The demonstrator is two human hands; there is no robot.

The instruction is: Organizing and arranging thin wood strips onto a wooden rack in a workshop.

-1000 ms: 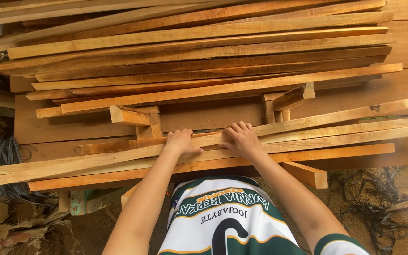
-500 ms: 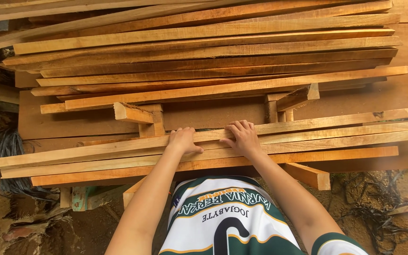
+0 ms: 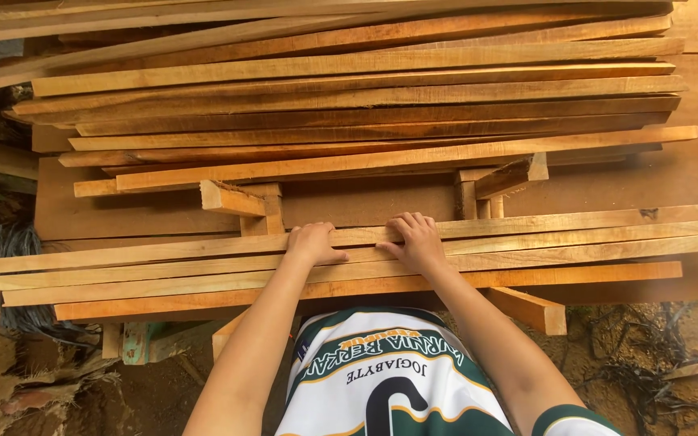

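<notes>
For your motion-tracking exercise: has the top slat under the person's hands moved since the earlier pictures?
Yes. The top slat swung its left end away from the person, lining up with the slats beneath, judged against the wide board behind it.

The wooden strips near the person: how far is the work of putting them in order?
Looks done: four near strips lie side by side, roughly parallel. In hand: the left hand and right hand press flat on the farthest near strip, fingers over its far edge. Left: their ends are not flush, and the big far pile lies uneven and fanned out.
</notes>
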